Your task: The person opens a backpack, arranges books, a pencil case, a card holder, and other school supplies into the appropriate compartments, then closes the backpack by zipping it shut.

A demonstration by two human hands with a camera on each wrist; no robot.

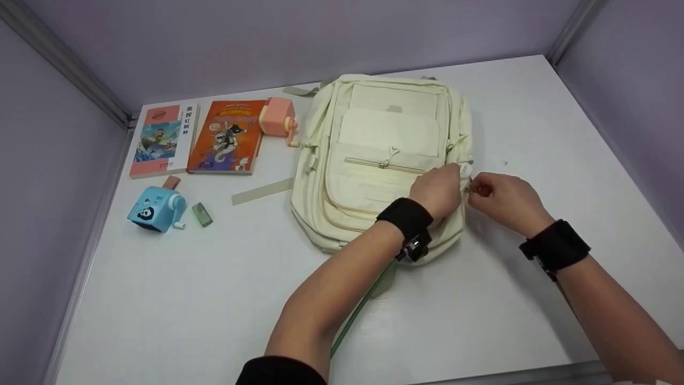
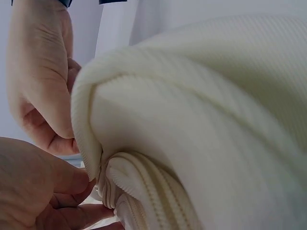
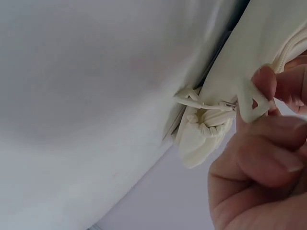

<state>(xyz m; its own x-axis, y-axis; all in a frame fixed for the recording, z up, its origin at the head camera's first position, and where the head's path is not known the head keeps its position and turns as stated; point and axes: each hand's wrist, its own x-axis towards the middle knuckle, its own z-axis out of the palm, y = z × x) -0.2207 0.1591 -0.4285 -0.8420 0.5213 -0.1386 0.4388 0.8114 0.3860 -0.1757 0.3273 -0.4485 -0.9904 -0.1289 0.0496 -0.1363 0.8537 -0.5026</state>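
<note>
A cream backpack (image 1: 387,128) lies front side up on the white table. On its right side, my left hand (image 1: 437,193) pinches the fabric edge; in the left wrist view, the left thumb and fingers (image 2: 72,184) grip the folded cloth beside the zipper seam. Just right of it, my right hand (image 1: 505,200) pinches a small zipper pull at the bag's side. The right wrist view shows this pale zipper pull (image 3: 248,101) with its triangular hole at the right fingertips. A second zipper pull (image 3: 189,98) hangs farther along the side, near a gathered pocket edge (image 3: 208,129).
Left of the bag lie a white-and-pink book (image 1: 160,141), an orange book (image 1: 227,139) and a pink pencil sharpener (image 1: 278,117). Nearer are a blue pencil sharpener (image 1: 155,208), a green eraser (image 1: 202,214) and a brownish-pink block (image 1: 171,182). A strap (image 1: 262,191) extends leftward.
</note>
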